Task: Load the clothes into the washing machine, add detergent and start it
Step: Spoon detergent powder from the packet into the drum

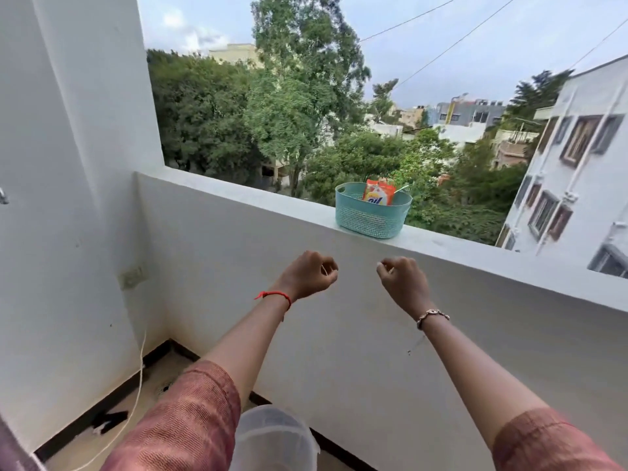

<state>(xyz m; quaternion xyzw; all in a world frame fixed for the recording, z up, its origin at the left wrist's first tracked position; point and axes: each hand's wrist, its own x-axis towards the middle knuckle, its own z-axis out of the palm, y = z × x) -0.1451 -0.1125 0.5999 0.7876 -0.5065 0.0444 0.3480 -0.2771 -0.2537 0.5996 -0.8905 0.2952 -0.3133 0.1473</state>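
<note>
An orange detergent packet point(379, 195) stands upright in a teal basket point(370, 217) on top of the balcony parapet point(258, 202). Both my arms reach forward below the basket. My left hand point(307, 275) and my right hand point(402, 282) hang in front of the parapet wall with fingers curled, holding nothing. Both hands are a little below and short of the basket, touching nothing. No washing machine or clothes show in this view.
A translucent white bucket point(272, 436) sits on the floor below my arms. A white cord point(137, 385) runs down the left wall from a socket point(132, 277). Beyond the parapet are trees and buildings. The floor corner lies at lower left.
</note>
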